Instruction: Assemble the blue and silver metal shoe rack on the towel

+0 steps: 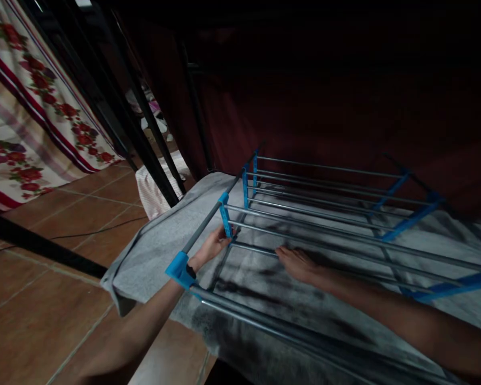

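Note:
A rack of grey metal tubes (328, 222) joined by blue plastic connectors (245, 187) lies across a grey cloth. My left hand (213, 245) reaches through the frame at left, its fingers closed round the lower end of a blue connector (225, 216). A thin metal rod (254, 248) runs from that connector toward my right. My right hand (294, 262) is closed over this rod, knuckles up; its fingertips are partly hidden. A blue corner piece (179, 269) stands close by my left wrist. Thicker tubes (264, 323) cross in front of my forearms.
Under the rack, the grey cloth (156, 254) covers a raised surface that ends at left above a tiled floor (32, 310). Dark metal posts (144, 144) rise at left, near a flowered curtain (44, 101). A dark red cloth (304, 117) hangs behind. A cable (84, 235) crosses the floor.

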Available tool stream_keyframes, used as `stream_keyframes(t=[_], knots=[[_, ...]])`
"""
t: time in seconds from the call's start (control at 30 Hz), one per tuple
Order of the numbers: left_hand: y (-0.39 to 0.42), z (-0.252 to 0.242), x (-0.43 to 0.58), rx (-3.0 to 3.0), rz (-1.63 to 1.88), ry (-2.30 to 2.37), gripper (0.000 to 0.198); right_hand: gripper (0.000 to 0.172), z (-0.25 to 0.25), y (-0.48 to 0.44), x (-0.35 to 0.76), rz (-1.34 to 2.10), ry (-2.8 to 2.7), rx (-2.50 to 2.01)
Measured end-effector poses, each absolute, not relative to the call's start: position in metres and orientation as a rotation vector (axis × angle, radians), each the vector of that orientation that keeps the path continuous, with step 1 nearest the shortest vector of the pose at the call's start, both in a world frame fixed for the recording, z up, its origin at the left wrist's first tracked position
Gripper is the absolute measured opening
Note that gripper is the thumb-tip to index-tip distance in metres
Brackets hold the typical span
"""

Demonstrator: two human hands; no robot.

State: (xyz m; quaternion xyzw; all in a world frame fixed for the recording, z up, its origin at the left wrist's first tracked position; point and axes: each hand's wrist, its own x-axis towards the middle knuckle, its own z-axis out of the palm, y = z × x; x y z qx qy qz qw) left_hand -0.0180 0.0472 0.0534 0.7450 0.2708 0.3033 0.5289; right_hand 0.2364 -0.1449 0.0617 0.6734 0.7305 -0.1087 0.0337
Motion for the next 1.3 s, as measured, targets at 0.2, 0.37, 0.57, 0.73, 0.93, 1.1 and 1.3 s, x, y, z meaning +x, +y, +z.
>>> stream_keyframes(t=[0.2, 0.37, 0.57, 0.73, 0.93, 1.1, 1.3], knots=[[0.046, 0.049, -0.02, 1.667, 0.703, 0.651, 0.03, 0.032, 0.07, -0.149, 0.24, -0.387, 2.289, 2.094], [0.047, 0.056, -0.026, 1.582, 0.628, 0.61, 0.033, 0.033, 0.079, -0.15, 0.241, -0.354, 2.295, 2.108], [0.049, 0.057, -0.025, 1.541, 0.547, 0.616, 0.049, 0.027, 0.089, -0.145, 0.239, -0.458, 2.232, 2.123], [0.057, 0.047, -0.021, 1.57, 0.526, 0.619, 0.044, 0.031, 0.09, -0.146, 0.242, -0.506, 2.226, 2.167], [0.062, 0.039, -0.019, 1.597, 0.556, 0.586, 0.039, 0.03, 0.086, -0.132, 0.237, -0.599, 2.386, 2.207], [0.059, 0.036, -0.018, 1.517, 0.57, 0.526, 0.033, 0.037, 0.088, -0.095, 0.197, -0.611, 2.548, 2.141], [0.059, 0.021, -0.013, 1.264, 0.635, 0.41, 0.037, 0.034, 0.085, -0.052, 0.154, -0.559, 2.615, 2.162]])
